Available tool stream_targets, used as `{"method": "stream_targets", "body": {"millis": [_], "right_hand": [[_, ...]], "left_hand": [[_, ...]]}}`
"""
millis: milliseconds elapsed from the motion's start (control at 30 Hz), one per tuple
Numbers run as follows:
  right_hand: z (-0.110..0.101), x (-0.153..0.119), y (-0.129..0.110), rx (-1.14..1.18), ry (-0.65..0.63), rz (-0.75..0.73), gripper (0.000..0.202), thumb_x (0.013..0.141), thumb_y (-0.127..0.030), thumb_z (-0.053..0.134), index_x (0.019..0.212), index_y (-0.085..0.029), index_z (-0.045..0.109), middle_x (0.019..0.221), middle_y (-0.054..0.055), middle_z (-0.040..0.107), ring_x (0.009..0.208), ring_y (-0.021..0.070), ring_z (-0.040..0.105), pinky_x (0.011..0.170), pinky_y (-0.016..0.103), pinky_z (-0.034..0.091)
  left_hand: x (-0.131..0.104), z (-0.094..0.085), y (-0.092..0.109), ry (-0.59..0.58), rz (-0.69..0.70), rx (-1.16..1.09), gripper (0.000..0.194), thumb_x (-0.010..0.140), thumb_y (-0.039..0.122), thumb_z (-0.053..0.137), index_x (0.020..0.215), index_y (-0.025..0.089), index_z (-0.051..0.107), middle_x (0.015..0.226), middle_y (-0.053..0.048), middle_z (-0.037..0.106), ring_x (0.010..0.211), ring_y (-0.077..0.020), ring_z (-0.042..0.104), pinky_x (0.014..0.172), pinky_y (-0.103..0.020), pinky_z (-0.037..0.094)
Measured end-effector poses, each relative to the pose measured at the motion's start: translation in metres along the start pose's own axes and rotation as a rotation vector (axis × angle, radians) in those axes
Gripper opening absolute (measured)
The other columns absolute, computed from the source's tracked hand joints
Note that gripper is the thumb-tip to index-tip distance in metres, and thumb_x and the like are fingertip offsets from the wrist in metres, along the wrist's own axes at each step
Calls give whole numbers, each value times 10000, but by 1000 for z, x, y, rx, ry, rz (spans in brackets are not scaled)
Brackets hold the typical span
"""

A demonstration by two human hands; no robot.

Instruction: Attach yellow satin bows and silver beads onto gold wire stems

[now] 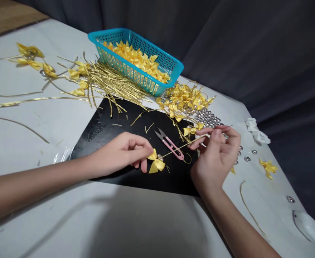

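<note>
My left hand (pixel 122 152) pinches a yellow ribbon bow (pixel 157 165) over the black mat (pixel 106 122). A small silver bead (pixel 160 157) sits at the bow's middle. From there a taut gold thread (pixel 185 145) runs up to my right hand (pixel 213 157). My right fingers are closed, and a thin needle (pixel 229 125) pokes out past the fingertips; most of it is hidden. Pink-handled thread snips (pixel 172 145) lie on the mat beneath the thread, blades pointing away to the left.
Behind the mat stands a blue basket (pixel 179 71) of yellow bows. Gold cords (pixel 117 82) are piled before it. Right of these lie finished-looking bows (pixel 185 98) and silver beads (pixel 207 117). A white object (pixel 309 225) rests near the right edge; a dark curtain (pixel 240 46) hangs behind.
</note>
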State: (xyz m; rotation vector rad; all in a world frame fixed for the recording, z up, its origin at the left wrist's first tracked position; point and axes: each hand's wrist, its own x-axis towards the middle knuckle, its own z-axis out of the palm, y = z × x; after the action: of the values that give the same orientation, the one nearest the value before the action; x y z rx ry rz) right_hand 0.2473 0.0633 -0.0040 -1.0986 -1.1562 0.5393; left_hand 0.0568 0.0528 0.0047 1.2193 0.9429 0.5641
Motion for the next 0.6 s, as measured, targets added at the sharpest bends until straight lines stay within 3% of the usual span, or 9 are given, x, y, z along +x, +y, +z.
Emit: {"method": "stream_targets", "body": {"millis": [300, 600], "right_hand": [[0, -1, -1, -1, -21, 50, 48, 898, -223, 457, 865, -206, 426, 715, -50, 579, 406, 42, 467, 410, 184, 382], [0, -2, -1, 5, -47, 91, 73, 891, -250, 479, 875, -202, 425, 702, -46, 578, 406, 42, 468, 398, 178, 377]], "left_hand": [[2, -7, -4, -38, 50, -171, 151, 831, 172, 530, 859, 125, 670, 652, -20, 724, 526, -62, 547, 508, -136, 425], [2, -10, -6, -81, 114, -153, 155, 811, 137, 526, 916, 126, 640, 661, -3, 691, 536, -52, 508, 528, -137, 413]]}}
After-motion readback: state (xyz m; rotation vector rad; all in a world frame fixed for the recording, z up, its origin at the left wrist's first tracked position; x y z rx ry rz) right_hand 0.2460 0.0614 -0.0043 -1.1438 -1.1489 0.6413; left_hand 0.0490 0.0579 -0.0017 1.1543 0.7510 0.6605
